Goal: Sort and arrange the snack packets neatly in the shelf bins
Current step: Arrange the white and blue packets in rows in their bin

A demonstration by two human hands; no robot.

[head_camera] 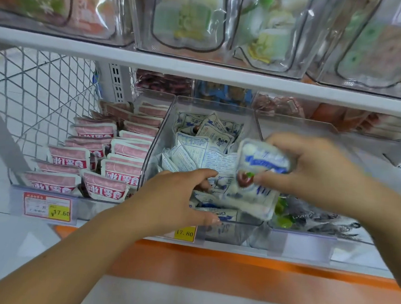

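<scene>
Blue-printed white packets; pink packets; orange shelf edge.

This is a shop. White metal shelves hold rows of clear plastic bins filled with many copies of the same goods: pink packets in one, blue-and-white packets in the next. Printed price tags with yellow figures sit in holders along the shelf edge, and a slotted upright and wire mesh side panel frame the rack

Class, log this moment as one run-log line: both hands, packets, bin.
right hand: holds white-and-blue packet over middle bin | left hand: in middle bin, touching loose packets | pink packets: rows, left
</scene>
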